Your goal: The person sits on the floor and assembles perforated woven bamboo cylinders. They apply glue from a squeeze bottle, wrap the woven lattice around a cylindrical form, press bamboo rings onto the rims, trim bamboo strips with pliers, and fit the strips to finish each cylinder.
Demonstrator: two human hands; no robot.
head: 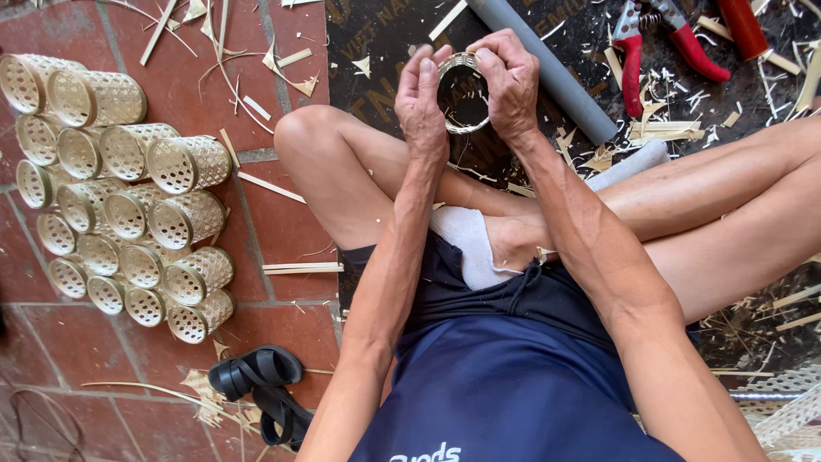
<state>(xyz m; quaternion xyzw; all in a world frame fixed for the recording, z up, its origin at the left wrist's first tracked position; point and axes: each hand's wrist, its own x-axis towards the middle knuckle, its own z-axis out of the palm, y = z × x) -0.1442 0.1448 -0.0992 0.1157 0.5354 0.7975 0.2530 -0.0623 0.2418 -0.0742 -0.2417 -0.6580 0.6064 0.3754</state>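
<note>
1. Work piece: a small woven ring (463, 92), pale cane, held in the air above the person's crossed legs and over the dark mat (376, 43). Its opening faces the camera, so its short axis runs roughly along the line of sight.
2. Left hand (422, 98): fingers pressed together on the ring's left rim, thumb and fingertips pinching the band near its top.
3. Right hand (511, 81): fingers curled over the ring's upper right rim, pinching it from the opposite side. Both hands touch the ring; neither is nearer than the other.
4. Key relation: the ring lies between the two grips, left and right pinch points facing each other across its opening.
5. Adjacent items: a grey tube (547, 68) lies diagonally on the mat just beyond the right hand. Red-handled shears (658, 38) rest farther right among cane offcuts.
6. Outer area: a stack of finished woven cylinders (120, 188) lies on the red tile floor (282, 222), well apart to the left. A black sandal (261, 385) sits below them.
</note>
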